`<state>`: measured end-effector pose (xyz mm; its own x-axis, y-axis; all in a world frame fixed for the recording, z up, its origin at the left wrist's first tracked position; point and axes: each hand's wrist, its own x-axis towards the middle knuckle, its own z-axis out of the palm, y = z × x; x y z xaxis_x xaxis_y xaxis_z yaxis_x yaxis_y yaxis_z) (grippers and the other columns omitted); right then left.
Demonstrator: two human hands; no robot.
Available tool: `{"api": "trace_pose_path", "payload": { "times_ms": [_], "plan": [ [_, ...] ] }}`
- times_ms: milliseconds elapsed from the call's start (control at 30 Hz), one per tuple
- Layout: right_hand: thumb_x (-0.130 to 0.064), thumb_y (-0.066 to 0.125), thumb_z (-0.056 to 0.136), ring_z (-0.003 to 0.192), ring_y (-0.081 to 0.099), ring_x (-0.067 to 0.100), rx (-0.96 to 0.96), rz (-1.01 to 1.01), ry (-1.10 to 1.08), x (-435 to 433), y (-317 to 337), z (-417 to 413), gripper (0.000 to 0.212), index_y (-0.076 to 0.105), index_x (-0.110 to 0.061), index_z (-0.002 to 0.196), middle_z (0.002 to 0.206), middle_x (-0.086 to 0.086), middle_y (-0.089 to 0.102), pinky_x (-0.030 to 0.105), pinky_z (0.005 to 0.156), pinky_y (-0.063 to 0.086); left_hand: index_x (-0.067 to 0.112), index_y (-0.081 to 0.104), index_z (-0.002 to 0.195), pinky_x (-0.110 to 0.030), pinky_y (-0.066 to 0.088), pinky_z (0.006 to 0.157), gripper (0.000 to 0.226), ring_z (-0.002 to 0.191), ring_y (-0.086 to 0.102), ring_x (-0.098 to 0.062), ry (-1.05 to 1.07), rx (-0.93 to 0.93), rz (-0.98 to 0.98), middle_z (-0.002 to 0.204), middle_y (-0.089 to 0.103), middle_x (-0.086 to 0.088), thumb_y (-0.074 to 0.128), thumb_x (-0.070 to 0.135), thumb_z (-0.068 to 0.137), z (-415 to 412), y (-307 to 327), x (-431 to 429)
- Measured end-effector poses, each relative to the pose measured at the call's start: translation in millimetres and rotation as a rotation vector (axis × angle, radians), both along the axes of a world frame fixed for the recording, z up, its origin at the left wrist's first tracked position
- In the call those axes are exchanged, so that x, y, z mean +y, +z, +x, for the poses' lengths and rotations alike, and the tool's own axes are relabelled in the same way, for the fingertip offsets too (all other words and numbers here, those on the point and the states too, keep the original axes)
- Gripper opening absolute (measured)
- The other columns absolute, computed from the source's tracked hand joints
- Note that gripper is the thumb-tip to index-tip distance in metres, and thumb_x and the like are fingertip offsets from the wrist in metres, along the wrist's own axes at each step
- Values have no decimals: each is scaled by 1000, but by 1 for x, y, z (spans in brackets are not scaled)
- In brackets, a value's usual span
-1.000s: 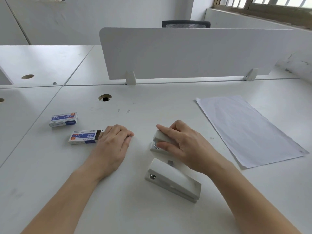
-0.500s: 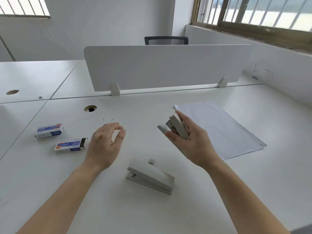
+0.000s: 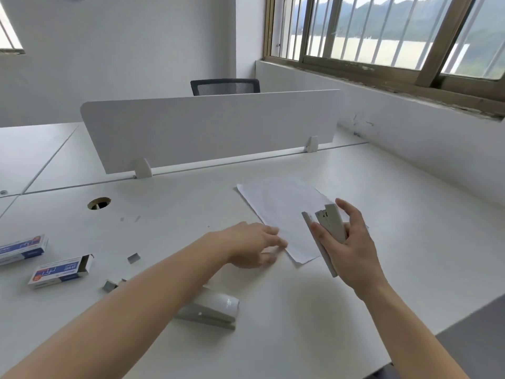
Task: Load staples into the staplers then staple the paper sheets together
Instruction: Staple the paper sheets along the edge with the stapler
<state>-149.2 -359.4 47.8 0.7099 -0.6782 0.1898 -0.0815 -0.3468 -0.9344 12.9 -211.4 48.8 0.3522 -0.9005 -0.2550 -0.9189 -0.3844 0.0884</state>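
The right hand [image 3: 352, 250] is gripping a pale grey plastic stapler [image 3: 328, 233], hinged open and tilted upright, above the near corner of the paper sheets [image 3: 281, 214]. Those thin, slightly creased sheets are lying toward the desk's [image 3: 300, 337] right edge. The left hand [image 3: 254, 247] is blurring at that corner, fingers spread, holding nothing I can see. Its forearm is hiding part of the second stapler [image 3: 216, 310] near the front edge. Two blue-and-white staple boxes [image 3: 61, 270] are sitting at the left edge, one cut off, small metal staple strips [image 3: 134, 258] beside them. White partition [image 3: 213, 127], barred window [image 3: 382, 31] behind.
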Motion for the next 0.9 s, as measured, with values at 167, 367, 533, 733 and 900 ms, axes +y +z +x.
{"api": "trace_pose_path", "payload": {
  "times_ms": [167, 367, 533, 733, 900],
  "plan": [
    [-35, 70, 91, 83, 66, 10, 69, -44, 79, -4, -8, 12, 46, 45, -43, 129, 89, -9, 65, 23, 69, 48, 35, 52, 131, -36, 38, 95, 44, 115, 48, -21, 8, -303, -38, 124, 52, -2, 33, 55, 96, 14, -1, 26],
    [-38, 64, 93, 91, 61, -2, 201, -323, 204, 6, -20, 33, 43, 48, -51, 131, 100, -31, 65, 21, 79, 50, 15, 65, 94, -37, 50, 73, 31, 87, 61, -26, -69, -388, -135, 99, 64, -2, 36, 25, 97, 23, -11, 32],
    [-51, 58, 94, 88, 58, 6, 296, -535, 211, 6, -33, 33, 50, 40, -55, 140, 103, -22, 59, 28, 82, 50, 13, 65, 90, -31, 34, 59, 24, 72, 58, -30, -66, -451, -102, 90, 61, -4, 41, 13, 92, 18, -9, 22],
    [-42, 59, 91, 73, 53, 5, 271, -540, 341, -5, -36, 29, 54, 38, -57, 139, 94, -18, 59, 17, 69, 43, 10, 60, 86, -33, 43, 60, 17, 65, 47, -28, 47, -398, -114, 93, 61, -7, 44, 5, 87, 23, -10, 26],
    [-38, 60, 93, 86, 57, 6, 254, -473, 383, -8, -33, 28, 47, 46, -56, 135, 105, -18, 59, 20, 77, 46, 24, 66, 105, -29, 46, 72, 25, 84, 63, -25, 83, -268, -246, 105, 63, 4, 47, 28, 89, 19, -7, 32]
  ]
}}
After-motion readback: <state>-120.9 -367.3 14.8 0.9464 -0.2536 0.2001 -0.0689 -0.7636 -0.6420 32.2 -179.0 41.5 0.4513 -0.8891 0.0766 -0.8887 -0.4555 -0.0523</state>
